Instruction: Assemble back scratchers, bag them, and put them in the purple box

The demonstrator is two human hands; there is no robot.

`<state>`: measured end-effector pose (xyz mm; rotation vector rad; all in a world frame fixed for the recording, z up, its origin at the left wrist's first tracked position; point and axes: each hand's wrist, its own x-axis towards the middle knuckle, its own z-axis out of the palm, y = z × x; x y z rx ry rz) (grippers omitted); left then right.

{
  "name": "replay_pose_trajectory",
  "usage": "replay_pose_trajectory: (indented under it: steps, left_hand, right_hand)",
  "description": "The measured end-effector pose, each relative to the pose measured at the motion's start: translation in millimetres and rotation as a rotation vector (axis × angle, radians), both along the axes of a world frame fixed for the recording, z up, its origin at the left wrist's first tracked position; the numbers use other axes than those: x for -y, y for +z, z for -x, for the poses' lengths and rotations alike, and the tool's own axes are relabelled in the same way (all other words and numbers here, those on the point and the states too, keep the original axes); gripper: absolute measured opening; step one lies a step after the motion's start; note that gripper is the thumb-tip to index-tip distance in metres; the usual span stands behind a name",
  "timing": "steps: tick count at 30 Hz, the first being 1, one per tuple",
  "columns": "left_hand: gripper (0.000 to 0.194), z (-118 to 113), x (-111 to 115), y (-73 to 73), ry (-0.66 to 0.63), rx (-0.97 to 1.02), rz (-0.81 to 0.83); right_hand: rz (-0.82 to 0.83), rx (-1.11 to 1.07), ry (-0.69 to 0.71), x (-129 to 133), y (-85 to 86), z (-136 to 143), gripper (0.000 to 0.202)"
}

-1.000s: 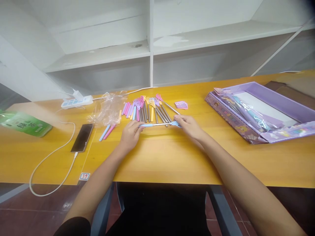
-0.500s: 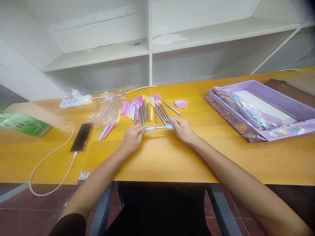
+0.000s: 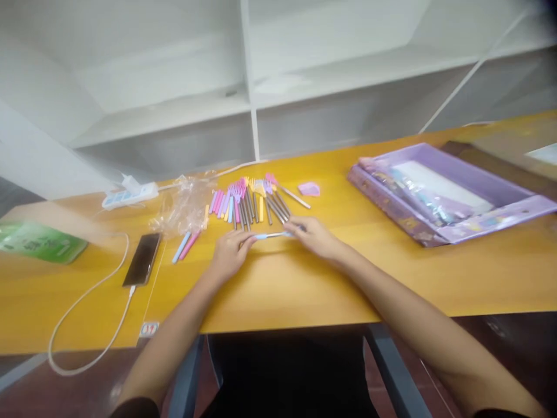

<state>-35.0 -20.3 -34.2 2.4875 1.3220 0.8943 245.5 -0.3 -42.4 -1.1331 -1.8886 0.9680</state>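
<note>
My left hand (image 3: 230, 255) is closed on the light blue handle of a small back scratcher (image 3: 273, 234) with a thin metal rod. My right hand (image 3: 317, 237) pinches its other end, so most of the blue head is covered by the fingers. The back scratcher lies level between both hands, over the table's middle. Just beyond it rests a pile of back scratchers (image 3: 248, 210) with metal rods and claw heads in purple, pink and yellow. Several loose coloured handle sleeves (image 3: 221, 203) are lined up left of the pile. A blue sleeve (image 3: 181, 247) and a pink sleeve (image 3: 190, 245) lie nearer my left hand.
Crumpled clear plastic (image 3: 183, 206) lies behind the sleeves. To the left are a phone (image 3: 142, 260) on a white cable, a power strip (image 3: 130, 196) and a green package (image 3: 43, 241). Pink cards (image 3: 308, 188) and a purple box (image 3: 500, 217) holding wrapped items are to the right.
The camera view has shifted and blurred a little. Both hands keep hold of the blue back scratcher, and less of its blue head shows at my right fingers.
</note>
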Motion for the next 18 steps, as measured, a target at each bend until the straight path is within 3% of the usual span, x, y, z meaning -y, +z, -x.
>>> replay_pose_trajectory:
  steps: [5, 10, 15, 18]
  left_hand:
    - [0.037, 7.0, -5.3, 22.9, -0.044, -0.321, -0.201]
    - [0.038, 1.6, -0.5, 30.1, -0.174, -0.503, -0.201]
    - [0.036, -11.6, -3.8, 42.7, -0.167, -0.547, -0.261]
    - [0.033, -9.5, -6.9, 47.6, -0.172, -0.575, -0.248]
  right_hand:
    - [-0.129, 0.131, 0.159, -0.1, 40.2, -1.6, 0.043]
    - [-0.384, 0.407, 0.271, 9.2, 57.5, -1.3, 0.034]
    - [-0.475, 0.795, 0.066, 27.2, 64.7, 9.1, 0.020]
    - [-0.476, 0.875, 0.050, 35.8, 68.5, 7.7, 0.019]
